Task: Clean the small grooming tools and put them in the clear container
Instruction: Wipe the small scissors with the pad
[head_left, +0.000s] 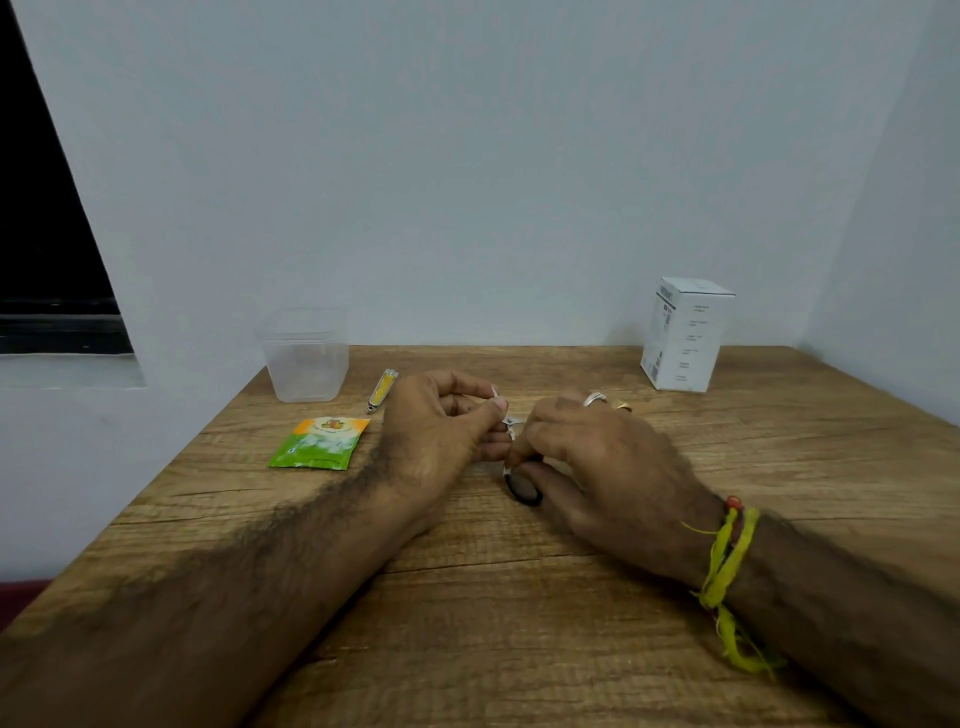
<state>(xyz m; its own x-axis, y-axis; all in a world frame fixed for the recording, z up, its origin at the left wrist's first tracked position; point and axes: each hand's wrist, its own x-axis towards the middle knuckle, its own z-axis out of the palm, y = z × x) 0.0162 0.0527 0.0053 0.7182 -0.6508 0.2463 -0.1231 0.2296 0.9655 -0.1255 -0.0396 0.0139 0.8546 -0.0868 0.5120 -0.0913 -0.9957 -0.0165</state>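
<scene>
My right hand (587, 457) grips a small pair of scissors (522, 486) by its black loop handle, low over the middle of the wooden table (519, 597). My left hand (441, 426) pinches a small white wipe (493, 392) against the scissors' metal end, which is mostly hidden between my fingers. A yellow nail clipper (383, 389) lies on the table just left of my left hand. The clear container (304, 356) stands upright at the table's back left corner and looks empty.
A green and orange sachet (319, 443) lies flat in front of the clear container. A white cardboard box (683, 340) stands at the back right, near the wall. The wall closes off the back and right of the table.
</scene>
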